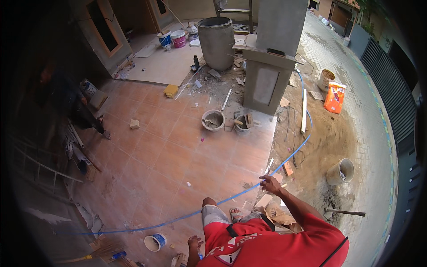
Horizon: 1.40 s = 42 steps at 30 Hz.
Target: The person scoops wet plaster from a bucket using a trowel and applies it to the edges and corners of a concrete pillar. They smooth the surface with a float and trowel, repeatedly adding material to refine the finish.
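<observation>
Where blue hose (240,194) crosses flr (164,151) nr pail (163,239), can't tell if hands (271,184) grip anything.

I cannot tell whether the fingers of my right hand (271,184) grip the long blue flexible hose (191,215) or only overlap it. My left hand (194,243) is too small and dim to read finger by finger, and its forearm is cut off by the lower edge, as is my red cloth shirt (284,242). Below my right hand, the shirt hides part of a crumpled brown paper sack (281,217). Far left of my left hand, the hose fades into darkness. Beyond, a dark-clothed person (73,100) blurs into shadow. Right of my right hand, pale bits inside a grey round bucket (332,175) are too small to identify.
</observation>
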Tool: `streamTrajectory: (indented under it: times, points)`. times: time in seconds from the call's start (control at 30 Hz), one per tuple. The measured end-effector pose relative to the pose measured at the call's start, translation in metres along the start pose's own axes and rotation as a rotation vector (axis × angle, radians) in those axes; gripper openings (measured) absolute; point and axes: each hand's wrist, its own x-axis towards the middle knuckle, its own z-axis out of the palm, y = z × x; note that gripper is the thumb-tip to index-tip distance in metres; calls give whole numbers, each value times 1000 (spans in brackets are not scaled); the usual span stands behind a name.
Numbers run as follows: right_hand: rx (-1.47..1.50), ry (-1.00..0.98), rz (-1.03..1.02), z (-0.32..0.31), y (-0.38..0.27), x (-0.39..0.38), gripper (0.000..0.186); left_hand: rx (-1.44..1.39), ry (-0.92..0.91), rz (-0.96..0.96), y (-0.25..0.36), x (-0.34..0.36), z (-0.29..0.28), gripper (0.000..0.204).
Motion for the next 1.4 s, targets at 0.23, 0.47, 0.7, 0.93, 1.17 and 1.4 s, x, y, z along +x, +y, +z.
streamTrajectory:
  times: [0.23,0.47,0.7,0.93,1.17,1.4]
  points:
    - [-11,140,290,28,57,24,43,150,-155,-184,88,73,-3,36]
    - [163,212,617,76,24,61,45,330,-105,-64,332,171,-2,44]
    - [377,460,446,63,-63,103,49,292,54,404,624,209,45,30]
    - [641,613,627,76,-11,78,48,475,-104,371,634,231,128,22]
    - [742,455,1040,54,74,76,27,749,-177,-21,530,189,218,25]
    - [459,562,698,-162,14,213,44,650,-190,71,573,142,340,23]
